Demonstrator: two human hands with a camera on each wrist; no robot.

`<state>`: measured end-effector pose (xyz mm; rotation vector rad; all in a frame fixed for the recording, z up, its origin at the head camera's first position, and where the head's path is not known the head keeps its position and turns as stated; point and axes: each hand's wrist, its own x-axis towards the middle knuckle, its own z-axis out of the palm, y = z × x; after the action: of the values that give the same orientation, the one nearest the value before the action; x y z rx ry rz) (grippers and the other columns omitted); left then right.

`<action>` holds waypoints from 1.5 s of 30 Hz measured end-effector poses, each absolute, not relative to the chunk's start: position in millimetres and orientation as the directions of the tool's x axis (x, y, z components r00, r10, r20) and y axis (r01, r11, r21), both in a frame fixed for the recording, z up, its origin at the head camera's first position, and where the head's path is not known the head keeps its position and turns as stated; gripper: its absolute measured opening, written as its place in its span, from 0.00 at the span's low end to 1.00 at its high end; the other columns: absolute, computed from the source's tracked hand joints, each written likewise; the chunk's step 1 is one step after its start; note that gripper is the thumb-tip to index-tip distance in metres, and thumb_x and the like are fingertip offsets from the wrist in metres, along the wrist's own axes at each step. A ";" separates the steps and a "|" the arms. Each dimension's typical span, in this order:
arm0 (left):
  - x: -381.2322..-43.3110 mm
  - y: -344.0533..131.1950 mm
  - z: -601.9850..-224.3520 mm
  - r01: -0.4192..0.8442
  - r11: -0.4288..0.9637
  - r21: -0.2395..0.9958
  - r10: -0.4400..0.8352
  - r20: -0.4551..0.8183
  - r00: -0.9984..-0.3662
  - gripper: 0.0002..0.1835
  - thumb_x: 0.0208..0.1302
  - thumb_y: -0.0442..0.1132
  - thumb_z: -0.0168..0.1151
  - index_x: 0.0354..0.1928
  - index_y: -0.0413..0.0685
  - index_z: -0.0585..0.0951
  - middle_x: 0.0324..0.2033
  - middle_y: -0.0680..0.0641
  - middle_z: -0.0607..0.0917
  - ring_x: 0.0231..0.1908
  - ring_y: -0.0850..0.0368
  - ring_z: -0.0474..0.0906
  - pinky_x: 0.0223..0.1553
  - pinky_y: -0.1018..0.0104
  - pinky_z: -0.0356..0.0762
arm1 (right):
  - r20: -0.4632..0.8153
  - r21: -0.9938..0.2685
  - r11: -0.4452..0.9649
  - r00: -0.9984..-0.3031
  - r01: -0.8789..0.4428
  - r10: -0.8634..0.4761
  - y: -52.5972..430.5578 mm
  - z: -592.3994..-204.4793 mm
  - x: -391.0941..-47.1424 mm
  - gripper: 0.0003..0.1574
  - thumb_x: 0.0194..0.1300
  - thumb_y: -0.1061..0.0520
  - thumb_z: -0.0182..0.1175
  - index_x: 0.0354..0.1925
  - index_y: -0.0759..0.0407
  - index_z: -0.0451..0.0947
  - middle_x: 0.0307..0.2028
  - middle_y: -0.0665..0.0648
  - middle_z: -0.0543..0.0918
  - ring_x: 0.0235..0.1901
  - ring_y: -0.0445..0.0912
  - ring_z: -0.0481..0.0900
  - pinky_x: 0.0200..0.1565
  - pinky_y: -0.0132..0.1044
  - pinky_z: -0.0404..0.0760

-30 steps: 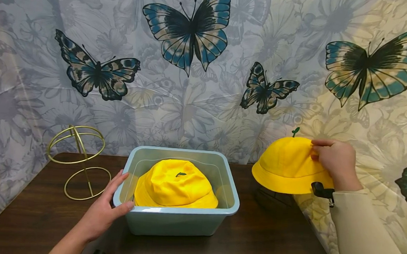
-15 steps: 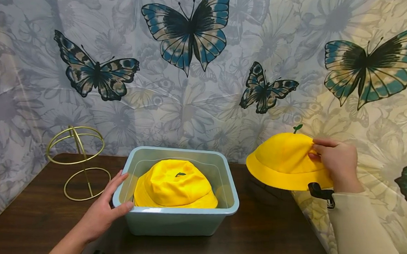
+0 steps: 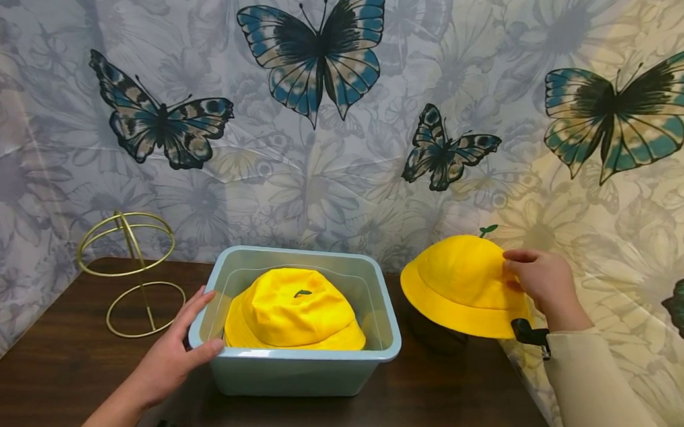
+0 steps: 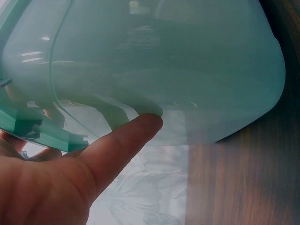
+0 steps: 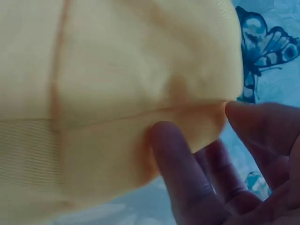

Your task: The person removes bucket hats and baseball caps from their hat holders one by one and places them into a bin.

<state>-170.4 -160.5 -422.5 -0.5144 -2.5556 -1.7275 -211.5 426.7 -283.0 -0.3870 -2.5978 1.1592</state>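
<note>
My right hand [image 3: 542,282] pinches the side of a yellow bucket hat [image 3: 463,275] with a green sprout on top, right of the bin. In the right wrist view, the thumb and fingers gather the hat's cloth [image 5: 112,70]. A second yellow hat [image 3: 299,310], also with a sprout, lies inside the light blue plastic bin [image 3: 301,375]. My left hand [image 3: 168,353] rests against the bin's front left corner, fingers along the left side and thumb at the front rim. In the left wrist view, the thumb [image 4: 124,140] lies straight along the outer wall.
A gold wire stand [image 3: 150,266] with two rings stands at the left on the dark wooden table [image 3: 423,411]. Something dark shows under the held hat's brim, too dim to tell. Behind the table hangs a butterfly-print cloth [image 3: 319,192].
My right hand has moved left with the hat, rising slightly first and then coming down. The left hand and the bin look unmoved.
</note>
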 end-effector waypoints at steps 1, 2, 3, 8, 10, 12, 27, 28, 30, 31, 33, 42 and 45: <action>-170.2 -160.7 -422.5 0.277 0.338 0.899 0.259 0.193 -0.946 0.43 0.67 0.44 0.64 0.78 0.48 0.54 0.78 0.41 0.42 0.72 0.28 0.41 0.58 0.21 0.48 | 0.135 -0.746 0.654 -0.933 0.125 0.333 425.8 -281.2 -212.5 0.28 0.73 0.53 0.57 0.62 0.71 0.73 0.59 0.72 0.71 0.49 0.60 0.78 0.40 0.40 0.84; -170.1 -160.9 -422.3 0.277 0.339 0.899 0.258 0.194 -0.946 0.43 0.67 0.44 0.64 0.78 0.48 0.54 0.78 0.41 0.42 0.72 0.28 0.41 0.58 0.21 0.48 | 0.134 -0.746 0.655 -0.937 0.120 0.324 424.6 -279.3 -213.4 0.29 0.73 0.52 0.58 0.63 0.70 0.73 0.60 0.72 0.70 0.51 0.61 0.76 0.41 0.40 0.84; -170.1 -161.1 -422.3 0.278 0.339 0.899 0.258 0.196 -0.946 0.43 0.67 0.44 0.64 0.78 0.48 0.54 0.78 0.41 0.42 0.72 0.28 0.41 0.58 0.21 0.48 | 0.134 -0.745 0.658 -0.940 0.112 0.313 423.2 -277.3 -214.3 0.31 0.72 0.51 0.58 0.64 0.69 0.72 0.62 0.73 0.69 0.53 0.63 0.75 0.42 0.41 0.84; -170.5 -161.0 -422.6 0.284 0.324 0.902 0.262 0.203 -0.943 0.42 0.67 0.43 0.64 0.78 0.48 0.54 0.78 0.41 0.42 0.72 0.29 0.41 0.59 0.22 0.48 | 0.141 -0.675 0.730 -0.954 0.103 0.266 415.0 -269.6 -219.2 0.38 0.69 0.47 0.64 0.68 0.65 0.70 0.63 0.75 0.68 0.47 0.61 0.79 0.39 0.38 0.84; -170.6 -161.0 -423.0 0.284 0.320 0.904 0.262 0.203 -0.943 0.42 0.67 0.43 0.64 0.78 0.48 0.55 0.78 0.42 0.42 0.72 0.29 0.40 0.59 0.22 0.48 | 0.151 -0.614 0.784 -0.962 0.090 0.228 411.3 -268.5 -221.4 0.39 0.67 0.48 0.65 0.69 0.64 0.69 0.55 0.76 0.74 0.38 0.59 0.81 0.34 0.38 0.82; -170.7 -161.0 -423.2 0.283 0.318 0.905 0.262 0.203 -0.944 0.42 0.67 0.43 0.64 0.78 0.48 0.55 0.78 0.42 0.42 0.72 0.29 0.40 0.59 0.22 0.47 | 0.172 -0.546 0.836 -0.967 0.064 0.186 408.1 -268.5 -223.6 0.38 0.66 0.50 0.66 0.68 0.65 0.70 0.52 0.76 0.77 0.30 0.56 0.80 0.29 0.39 0.79; -170.9 -161.7 -422.0 0.277 0.318 0.906 0.267 0.195 -0.944 0.42 0.67 0.44 0.64 0.78 0.48 0.54 0.78 0.41 0.41 0.72 0.28 0.41 0.59 0.23 0.50 | 0.348 -0.356 0.934 -0.926 0.014 0.146 406.9 -275.4 -231.8 0.14 0.68 0.62 0.62 0.47 0.71 0.84 0.44 0.71 0.84 0.25 0.51 0.77 0.26 0.39 0.74; -170.8 -161.5 -422.0 0.278 0.318 0.906 0.266 0.196 -0.944 0.42 0.67 0.44 0.64 0.78 0.48 0.54 0.78 0.41 0.41 0.72 0.28 0.41 0.59 0.23 0.50 | 0.352 -0.349 0.937 -0.924 0.021 0.152 407.5 -275.0 -231.8 0.14 0.69 0.61 0.62 0.47 0.71 0.84 0.43 0.71 0.84 0.27 0.53 0.77 0.26 0.39 0.74; -170.7 -161.3 -422.5 0.279 0.320 0.906 0.266 0.196 -0.944 0.42 0.67 0.44 0.64 0.78 0.48 0.54 0.78 0.41 0.41 0.72 0.28 0.41 0.59 0.23 0.50 | 0.358 -0.353 0.935 -0.918 0.038 0.173 407.8 -274.0 -231.3 0.15 0.69 0.59 0.62 0.46 0.70 0.85 0.43 0.70 0.84 0.31 0.56 0.76 0.29 0.40 0.73; -170.7 -161.3 -422.6 0.279 0.319 0.906 0.265 0.198 -0.944 0.42 0.67 0.44 0.64 0.78 0.48 0.54 0.78 0.41 0.42 0.72 0.28 0.41 0.59 0.23 0.50 | 0.354 -0.370 0.928 -0.915 0.053 0.193 408.0 -273.1 -231.1 0.16 0.70 0.58 0.61 0.47 0.70 0.85 0.43 0.70 0.84 0.33 0.57 0.76 0.29 0.41 0.73; -170.8 -161.2 -422.9 0.281 0.322 0.904 0.264 0.199 -0.944 0.42 0.67 0.44 0.64 0.78 0.48 0.54 0.78 0.41 0.42 0.72 0.28 0.41 0.59 0.22 0.49 | 0.346 -0.408 0.910 -0.908 0.079 0.235 408.5 -270.8 -230.5 0.18 0.71 0.56 0.60 0.48 0.70 0.84 0.43 0.69 0.84 0.37 0.59 0.75 0.32 0.42 0.72; -170.8 -161.3 -422.7 0.281 0.322 0.904 0.265 0.199 -0.943 0.42 0.67 0.44 0.64 0.78 0.48 0.54 0.78 0.41 0.42 0.72 0.28 0.40 0.59 0.22 0.47 | 0.280 -0.566 0.809 -0.887 0.157 0.367 411.4 -263.4 -229.2 0.23 0.74 0.49 0.57 0.53 0.68 0.82 0.46 0.68 0.83 0.45 0.60 0.73 0.37 0.43 0.75; -170.8 -161.5 -422.8 0.280 0.320 0.905 0.265 0.198 -0.944 0.42 0.67 0.44 0.64 0.78 0.48 0.54 0.78 0.41 0.42 0.72 0.28 0.40 0.59 0.22 0.48 | 0.302 -0.568 0.809 -0.877 0.150 0.375 411.2 -259.5 -229.2 0.24 0.74 0.50 0.57 0.53 0.68 0.82 0.47 0.69 0.82 0.45 0.62 0.72 0.36 0.43 0.75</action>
<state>-170.8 -161.5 -422.8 -0.5250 -2.5415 -1.7467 -229.2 411.2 -259.5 -0.3938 -2.5905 0.7666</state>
